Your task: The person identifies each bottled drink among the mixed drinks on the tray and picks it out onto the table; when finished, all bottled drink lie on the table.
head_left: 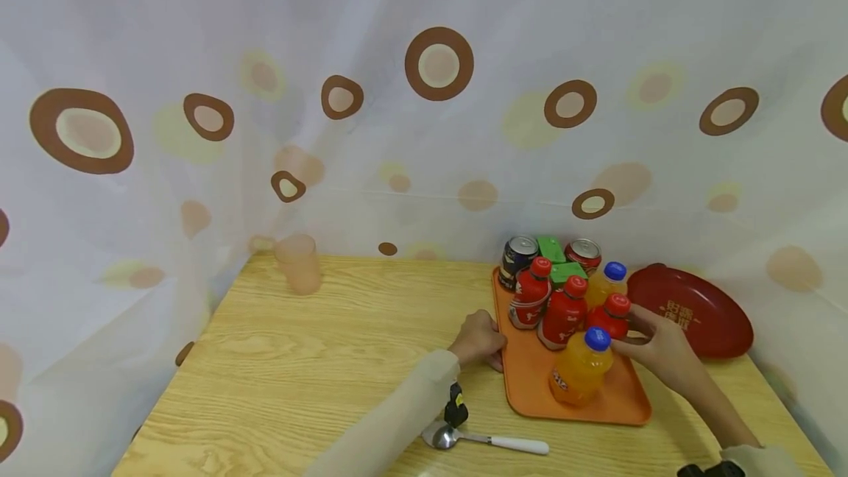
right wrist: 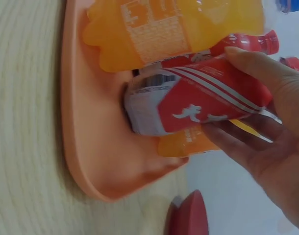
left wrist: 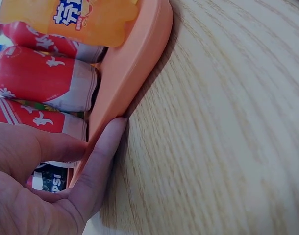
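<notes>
My left hand (head_left: pixel 478 341) grips the left rim of an orange tray (head_left: pixel 526 381), thumb and fingers on either side of the rim in the left wrist view. My right hand (head_left: pixel 665 350) holds a red bottle (right wrist: pixel 208 98) round its side, over the right part of the tray. In front of it stands an orange soda bottle (head_left: pixel 579 370) with a blue cap. Two more red bottles, one at the left (head_left: pixel 530 297), stand on the tray. Behind them are another orange soda bottle (head_left: pixel 606 284), a dark Pepsi can (head_left: pixel 515 265), a red can (head_left: pixel 584 252) and green boxes (head_left: pixel 550 249).
A dark red oval dish (head_left: pixel 718 315) leans behind the tray at the right. A spoon (head_left: pixel 445 436) and a white-handled utensil (head_left: pixel 520 445) lie near the front. At the back left stands a translucent cup (head_left: pixel 301 267), before a patterned curtain (head_left: pixel 371 219).
</notes>
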